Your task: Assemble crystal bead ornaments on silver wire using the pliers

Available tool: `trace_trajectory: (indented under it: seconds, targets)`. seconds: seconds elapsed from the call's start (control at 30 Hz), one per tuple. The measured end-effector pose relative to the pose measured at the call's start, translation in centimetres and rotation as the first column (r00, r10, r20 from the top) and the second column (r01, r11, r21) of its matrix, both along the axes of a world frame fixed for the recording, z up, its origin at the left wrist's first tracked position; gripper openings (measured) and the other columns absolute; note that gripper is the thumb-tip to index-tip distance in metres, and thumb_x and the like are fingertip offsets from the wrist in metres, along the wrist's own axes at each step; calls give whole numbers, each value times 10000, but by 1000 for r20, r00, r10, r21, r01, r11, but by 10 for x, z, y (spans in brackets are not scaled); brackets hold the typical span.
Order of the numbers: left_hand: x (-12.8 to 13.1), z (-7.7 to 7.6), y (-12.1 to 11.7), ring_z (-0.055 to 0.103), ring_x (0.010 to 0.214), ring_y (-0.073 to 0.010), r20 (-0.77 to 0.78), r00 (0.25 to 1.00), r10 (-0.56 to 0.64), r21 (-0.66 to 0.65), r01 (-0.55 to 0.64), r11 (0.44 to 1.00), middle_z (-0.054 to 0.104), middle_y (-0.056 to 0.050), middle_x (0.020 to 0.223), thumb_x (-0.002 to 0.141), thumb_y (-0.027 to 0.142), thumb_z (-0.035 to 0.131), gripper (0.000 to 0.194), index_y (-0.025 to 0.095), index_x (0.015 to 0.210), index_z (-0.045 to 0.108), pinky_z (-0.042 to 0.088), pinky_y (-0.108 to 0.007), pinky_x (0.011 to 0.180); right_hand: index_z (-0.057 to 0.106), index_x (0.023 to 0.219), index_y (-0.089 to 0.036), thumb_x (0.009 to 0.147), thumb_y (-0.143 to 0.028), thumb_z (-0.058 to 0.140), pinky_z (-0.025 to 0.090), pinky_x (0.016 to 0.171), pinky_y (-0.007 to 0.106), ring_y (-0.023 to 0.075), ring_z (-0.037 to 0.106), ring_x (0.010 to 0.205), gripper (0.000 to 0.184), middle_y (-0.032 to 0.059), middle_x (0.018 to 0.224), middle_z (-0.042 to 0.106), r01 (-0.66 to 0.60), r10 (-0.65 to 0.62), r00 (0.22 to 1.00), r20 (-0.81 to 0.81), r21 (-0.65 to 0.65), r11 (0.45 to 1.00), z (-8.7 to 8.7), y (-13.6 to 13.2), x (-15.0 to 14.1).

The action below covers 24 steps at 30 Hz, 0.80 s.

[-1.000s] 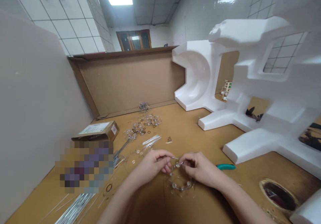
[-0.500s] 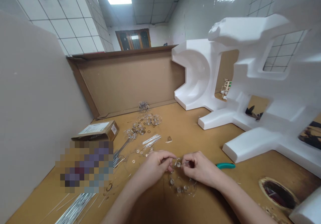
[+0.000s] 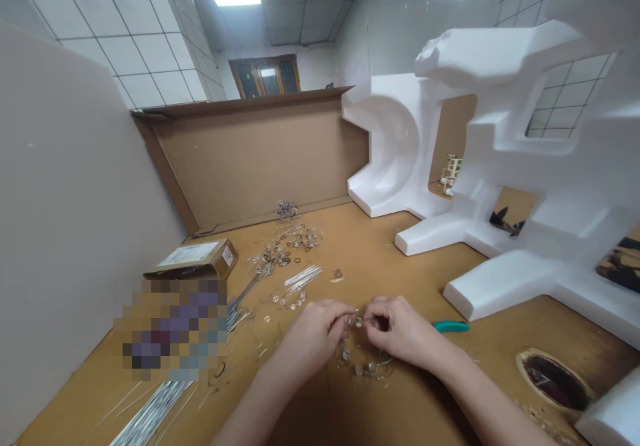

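Observation:
Both hands meet over the near middle of the table, pinching a thin wire loop strung with several clear round beads (image 3: 371, 368). My left hand (image 3: 320, 329) is closed, its fingertips at the loop's upper left. At the upper right, the fingers of my right hand (image 3: 400, 329) are curled together on the wire. One clear bead (image 3: 359, 323) sits in the gap between the two hands, while the rest of the loop hangs below them. The exact grip points are hidden by the fingers. Just beyond my right wrist lies a teal tool handle (image 3: 451, 327).
Bundles of silvery wires (image 3: 153, 419) lie at left, near a cardboard box (image 3: 195, 259). Beaded wire pieces (image 3: 270, 259) and straight rods (image 3: 303, 278) are beyond my left hand. White moulded foam (image 3: 500, 279) stands at right, behind a round hole (image 3: 557, 383) in the tabletop.
My left fingers have straightened slightly and shifted a little toward the right hand. The beaded loop has turned slightly between the hands. My right hand is almost where it was.

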<state>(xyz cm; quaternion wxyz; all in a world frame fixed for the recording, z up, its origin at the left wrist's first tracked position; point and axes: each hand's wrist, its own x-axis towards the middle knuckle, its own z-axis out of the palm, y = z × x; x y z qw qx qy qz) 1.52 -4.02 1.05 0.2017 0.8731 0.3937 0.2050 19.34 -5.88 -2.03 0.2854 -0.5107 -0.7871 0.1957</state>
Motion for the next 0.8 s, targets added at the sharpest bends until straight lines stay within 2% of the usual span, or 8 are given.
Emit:
trace_trajectory:
  seconds: [0.27, 0.43, 0.53, 0.63, 0.8]
  targets:
    - [1, -1, 1, 570, 744, -144, -51, 999, -2, 34, 4, 999, 658, -10, 779, 827, 165, 394, 250, 206, 837, 641, 403, -226, 697, 494, 554, -185, 671, -156, 437, 300, 536, 205, 89, 445, 524, 133, -18, 592, 522, 69, -73, 995, 64, 69, 995, -2, 1, -1]
    - [5, -4, -1, 562, 734, -151, -194, 981, 8, 128, 17, 992, 624, -19, 762, 822, 120, 365, 262, 202, 831, 613, 391, -224, 658, 497, 568, -187, 684, -156, 434, 282, 540, 213, 93, 433, 534, 135, -13, 609, 521, 69, -79, 993, 84, 109, 992, -3, 0, -1]
    - [10, -4, -5, 557, 672, -157, -328, 944, 40, 188, 23, 982, 595, -26, 725, 807, 97, 358, 255, 195, 799, 594, 367, -227, 588, 489, 567, -184, 687, -150, 430, 280, 540, 215, 94, 424, 536, 138, -9, 613, 512, 64, -74, 994, 84, 115, 991, -3, -1, -2]
    - [12, -3, -8, 547, 623, -158, -405, 913, 49, 208, 39, 977, 586, -29, 726, 794, 91, 363, 253, 198, 853, 583, 335, -231, 537, 492, 571, -181, 685, -132, 428, 289, 540, 212, 93, 425, 538, 139, -8, 618, 512, 44, -51, 996, 72, 106, 993, -2, -1, -2]
    - [2, 0, -5, 534, 666, -142, -267, 962, -48, 158, 93, 983, 571, -12, 704, 814, 103, 353, 238, 192, 745, 563, 352, -217, 591, 536, 622, -182, 700, -131, 445, 327, 538, 189, 86, 458, 552, 130, -16, 633, 535, -52, 51, 998, 24, 55, 997, 4, -2, 3]
